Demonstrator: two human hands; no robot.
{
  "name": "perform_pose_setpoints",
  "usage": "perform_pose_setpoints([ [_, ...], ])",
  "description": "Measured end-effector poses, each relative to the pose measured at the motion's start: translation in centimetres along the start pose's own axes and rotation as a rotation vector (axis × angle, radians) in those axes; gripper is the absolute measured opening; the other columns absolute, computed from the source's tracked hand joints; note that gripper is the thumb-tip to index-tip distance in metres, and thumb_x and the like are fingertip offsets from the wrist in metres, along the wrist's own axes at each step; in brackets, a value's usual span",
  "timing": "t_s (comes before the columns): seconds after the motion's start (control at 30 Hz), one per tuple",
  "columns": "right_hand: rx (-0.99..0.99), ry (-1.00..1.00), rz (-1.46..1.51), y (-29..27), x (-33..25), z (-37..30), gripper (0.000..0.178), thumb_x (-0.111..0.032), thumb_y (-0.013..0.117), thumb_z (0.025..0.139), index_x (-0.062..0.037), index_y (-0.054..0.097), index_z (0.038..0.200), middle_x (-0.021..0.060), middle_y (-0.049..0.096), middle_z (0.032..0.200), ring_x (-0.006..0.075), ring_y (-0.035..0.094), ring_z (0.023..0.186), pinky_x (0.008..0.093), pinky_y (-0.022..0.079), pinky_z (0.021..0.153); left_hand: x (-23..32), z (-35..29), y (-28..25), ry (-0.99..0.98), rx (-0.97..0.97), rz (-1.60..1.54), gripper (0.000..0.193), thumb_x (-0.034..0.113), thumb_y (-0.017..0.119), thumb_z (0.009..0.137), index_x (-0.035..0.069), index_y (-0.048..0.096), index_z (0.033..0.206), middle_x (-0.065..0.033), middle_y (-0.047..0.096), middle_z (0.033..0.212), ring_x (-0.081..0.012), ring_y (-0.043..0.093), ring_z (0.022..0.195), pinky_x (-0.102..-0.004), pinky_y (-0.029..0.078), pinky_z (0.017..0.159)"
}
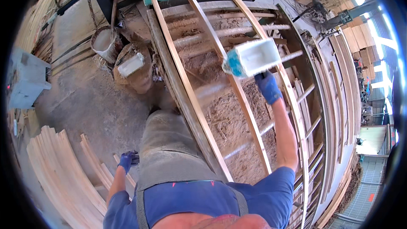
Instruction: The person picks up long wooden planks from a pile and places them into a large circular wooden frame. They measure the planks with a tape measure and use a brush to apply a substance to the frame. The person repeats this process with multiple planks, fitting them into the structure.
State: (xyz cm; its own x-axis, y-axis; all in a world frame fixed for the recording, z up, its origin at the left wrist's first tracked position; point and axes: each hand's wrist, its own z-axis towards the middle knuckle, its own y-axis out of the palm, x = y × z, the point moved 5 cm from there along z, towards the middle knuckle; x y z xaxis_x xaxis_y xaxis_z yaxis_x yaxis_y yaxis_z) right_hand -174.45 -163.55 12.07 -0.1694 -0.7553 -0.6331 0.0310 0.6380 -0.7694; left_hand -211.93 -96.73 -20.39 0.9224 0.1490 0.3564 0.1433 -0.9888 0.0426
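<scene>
My right hand (269, 88), in a blue glove, is closed on the lower edge of a white box-shaped container (256, 57) with a teal end. It holds the container above the long wooden strips. Motion blurs the container, so its contents cannot be made out. Three pale strips run lengthwise across the rack: a left strip (182, 65), a middle strip (241, 97) and a right strip (292, 97). My left hand (128, 160), gloved in dark blue, hangs low by my side with fingers loosely extended and nothing visible in them.
The rack has metal crossbars (237, 149) over a bed of sawdust (229, 114). Curved boards (63, 165) are stacked at the lower left. A dirty bucket (105, 42) and a white block-like object (131, 64) on a round stand are at the left. More timber stands right.
</scene>
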Motion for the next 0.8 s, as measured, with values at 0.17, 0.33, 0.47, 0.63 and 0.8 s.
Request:
perform_pose_setpoints([
  [0.17,0.03,0.089,-0.058,-6.6,10.9,-22.0,0.039,-0.032,0.064,0.096,-0.0012,0.066,0.121,0.0285,0.07,0.105,0.0453,0.065,0.109,0.0463,0.054,0.083,-0.3,-6.2,4.2,0.23,-0.078,0.296,0.034,0.038,0.057,0.101,0.01,0.069,0.116,-0.0091,0.077,0.094,-0.0212,0.073,0.075,-0.0362,0.056,0.068],
  [0.33,0.068,0.103,-0.058,-11.7,18.2,-42.5,0.035,-0.027,0.063,0.097,-0.005,0.065,0.123,0.0255,0.07,0.111,0.0429,0.065,0.112,0.0461,0.054,0.087,-5.5,-8.2,7.3,0.369,-0.121,0.302,0.032,0.037,0.057,0.102,0.01,0.069,0.116,-0.0104,0.077,0.097,-0.0211,0.075,0.076,-0.0334,0.057,0.067],
  [0.47,0.022,0.113,-0.23,-13.4,23.9,-51.3,0.035,-0.029,0.063,0.096,-0.0049,0.065,0.121,0.0261,0.07,0.111,0.0447,0.064,0.109,0.049,0.053,0.087,-16.3,-8.1,6.4,0.442,-0.113,0.419,0.025,0.033,0.062,0.1,0.01,0.069,0.104,-0.0088,0.076,0.087,-0.0172,0.072,0.072,-0.0315,0.053,0.062],
  [0.63,0.047,0.063,-0.277,-17.0,25.9,-58.6,0.035,-0.032,0.062,0.096,-0.0042,0.064,0.117,0.0267,0.07,0.104,0.0474,0.065,0.102,0.0517,0.053,0.082,-29.0,-18.9,10.9,0.243,-0.043,0.468,0.026,0.034,0.067,0.096,0.012,0.068,0.109,-0.0091,0.075,0.088,-0.0174,0.069,0.066,-0.0274,0.047,0.057],
  [0.8,-0.002,-0.004,-0.322,-21.7,32.9,-73.3,0.035,-0.032,0.062,0.095,-0.0024,0.064,0.113,0.0276,0.07,0.095,0.0482,0.067,0.093,0.0531,0.054,0.078,-49.5,-21.7,12.4,0.096,0.114,0.274,0.032,0.036,0.068,0.094,0.014,0.066,0.116,-0.0107,0.075,0.089,-0.0199,0.068,0.062,-0.0286,0.046,0.054],
])
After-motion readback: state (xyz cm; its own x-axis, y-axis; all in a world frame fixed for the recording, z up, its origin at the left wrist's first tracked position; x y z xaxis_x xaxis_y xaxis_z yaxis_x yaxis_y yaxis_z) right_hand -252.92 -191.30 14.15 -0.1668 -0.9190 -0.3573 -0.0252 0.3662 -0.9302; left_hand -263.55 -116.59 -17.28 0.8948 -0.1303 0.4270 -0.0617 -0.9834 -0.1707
